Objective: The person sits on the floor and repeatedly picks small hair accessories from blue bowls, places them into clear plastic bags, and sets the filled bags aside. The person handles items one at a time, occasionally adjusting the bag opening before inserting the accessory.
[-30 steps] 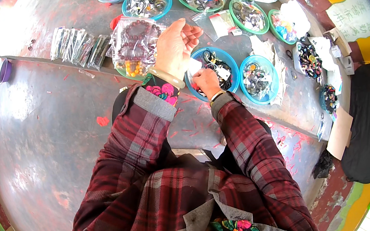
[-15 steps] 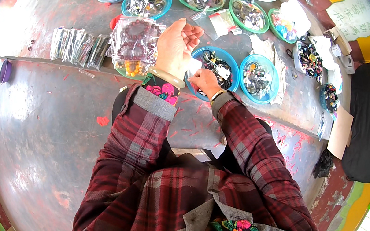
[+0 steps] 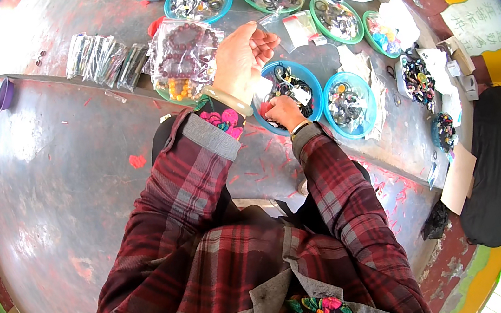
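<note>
My left hand (image 3: 239, 59) is raised palm-up with curled fingers, beside the blue basket (image 3: 318, 92). Whatever it may hold is hidden. A white tag (image 3: 262, 87) shows just below it, over the basket's left side. My right hand (image 3: 284, 112) reaches over the basket's near edge, its fingers closed at a small red item (image 3: 265, 109) too small to make out. Black elastic hair ties (image 3: 286, 77) with white tags fill the basket. Left of my left hand lies a clear bag of dark red bead bracelets (image 3: 184, 47), above some yellow beads (image 3: 180, 90).
A second blue basket (image 3: 373, 104) of small packaged pieces stands to the right. Several more baskets, including a green one (image 3: 362, 24), line the far side. Narrow plastic packets (image 3: 97, 61) lie at left, near a purple bowl (image 3: 5, 95). A black padded board (image 3: 496, 167) is far right.
My right hand has shifted slightly right and down within the basket, and a red item now shows at its fingertips. My left hand has barely moved.
</note>
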The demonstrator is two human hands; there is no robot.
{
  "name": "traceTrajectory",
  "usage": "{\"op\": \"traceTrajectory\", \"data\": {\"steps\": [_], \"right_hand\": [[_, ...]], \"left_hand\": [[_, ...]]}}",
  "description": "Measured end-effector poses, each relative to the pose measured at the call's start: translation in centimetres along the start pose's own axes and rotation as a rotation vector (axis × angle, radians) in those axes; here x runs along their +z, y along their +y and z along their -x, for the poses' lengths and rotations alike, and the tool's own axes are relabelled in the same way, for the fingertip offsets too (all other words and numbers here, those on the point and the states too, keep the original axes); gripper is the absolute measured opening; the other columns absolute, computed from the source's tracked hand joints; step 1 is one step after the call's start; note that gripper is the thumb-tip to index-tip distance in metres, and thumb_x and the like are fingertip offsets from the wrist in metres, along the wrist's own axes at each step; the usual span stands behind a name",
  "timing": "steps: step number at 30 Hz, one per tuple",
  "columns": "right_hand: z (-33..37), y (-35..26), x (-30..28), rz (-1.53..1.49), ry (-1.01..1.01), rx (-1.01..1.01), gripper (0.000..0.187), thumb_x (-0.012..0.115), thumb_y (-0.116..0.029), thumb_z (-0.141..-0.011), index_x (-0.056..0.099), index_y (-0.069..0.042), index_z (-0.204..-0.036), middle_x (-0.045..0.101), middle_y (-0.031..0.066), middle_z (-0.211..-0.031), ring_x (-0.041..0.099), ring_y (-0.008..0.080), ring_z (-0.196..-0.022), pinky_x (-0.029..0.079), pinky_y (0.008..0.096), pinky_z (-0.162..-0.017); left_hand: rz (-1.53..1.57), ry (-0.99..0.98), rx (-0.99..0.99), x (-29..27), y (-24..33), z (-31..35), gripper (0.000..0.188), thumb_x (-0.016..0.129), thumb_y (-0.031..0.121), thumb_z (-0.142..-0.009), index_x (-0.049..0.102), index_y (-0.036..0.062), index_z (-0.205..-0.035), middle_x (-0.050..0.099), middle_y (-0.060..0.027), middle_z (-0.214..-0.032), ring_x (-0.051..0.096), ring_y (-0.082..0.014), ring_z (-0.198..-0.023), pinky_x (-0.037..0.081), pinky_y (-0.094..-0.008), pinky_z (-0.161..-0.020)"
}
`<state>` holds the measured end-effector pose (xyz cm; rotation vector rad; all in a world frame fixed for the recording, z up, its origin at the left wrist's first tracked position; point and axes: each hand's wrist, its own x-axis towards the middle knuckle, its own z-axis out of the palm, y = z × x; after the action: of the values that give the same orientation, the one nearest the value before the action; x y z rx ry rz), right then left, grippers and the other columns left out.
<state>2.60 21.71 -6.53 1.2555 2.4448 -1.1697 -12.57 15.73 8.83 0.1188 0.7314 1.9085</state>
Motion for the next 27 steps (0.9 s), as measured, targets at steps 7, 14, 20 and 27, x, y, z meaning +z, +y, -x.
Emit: {"op": "traceTrajectory", "data": {"steps": [7, 14, 20, 27], "right_hand": [[-0.4, 0.2, -0.2, 0.205, 0.111, -0.077, 0.023, 0.051, -0.021, -0.071, 0.067, -0.004, -0.074, 0.063, 0.0201, -0.08, 0.061, 0.0364, -0.078, 0.048, 0.0428, -0.075], [1.4, -2.5, -2.2, 0.232, 0.289, -0.074, 0.022, 0.052, -0.02, -0.076, 0.066, -0.004, -0.079, 0.063, 0.0194, -0.081, 0.061, 0.036, -0.079, 0.048, 0.0444, -0.072], [2.7, -2.5, -7.3, 0.304, 0.556, -0.319, 0.012, 0.056, -0.016, -0.078, 0.059, -0.005, -0.075, 0.059, 0.0178, -0.076, 0.056, 0.0371, -0.072, 0.044, 0.0451, -0.061], [9.2, -4.6, -14.2, -0.032, 0.204, -0.428, 0.015, 0.057, -0.01, -0.073, 0.059, -0.002, -0.085, 0.059, 0.0088, -0.082, 0.057, 0.0223, -0.073, 0.045, 0.0313, -0.066]], "left_hand": [[-0.009, -0.002, -0.02, 0.4, -0.1, 0.0, 0.019, 0.059, 0.021, -0.084, 0.057, 0.0041, -0.075, 0.063, -0.0123, -0.077, 0.062, -0.027, -0.083, 0.045, -0.0286, -0.067], [-0.019, 0.0, -0.03, 0.2, -0.2, -0.1, 0.019, 0.059, 0.021, -0.084, 0.057, 0.0039, -0.076, 0.062, -0.012, -0.078, 0.061, -0.0267, -0.083, 0.045, -0.0286, -0.068], [-0.322, -0.069, 0.015, 1.0, 0.1, 0.4, 0.02, 0.059, 0.022, -0.084, 0.059, 0.0016, -0.086, 0.063, -0.0121, -0.087, 0.061, -0.0211, -0.082, 0.044, -0.0281, -0.067], [-1.453, -0.511, 0.267, 0.5, -2.9, 0.3, 0.035, 0.062, 0.015, -0.076, 0.058, -0.0009, -0.107, 0.063, -0.0133, -0.101, 0.061, -0.0232, -0.089, 0.046, -0.0301, -0.078]]}}
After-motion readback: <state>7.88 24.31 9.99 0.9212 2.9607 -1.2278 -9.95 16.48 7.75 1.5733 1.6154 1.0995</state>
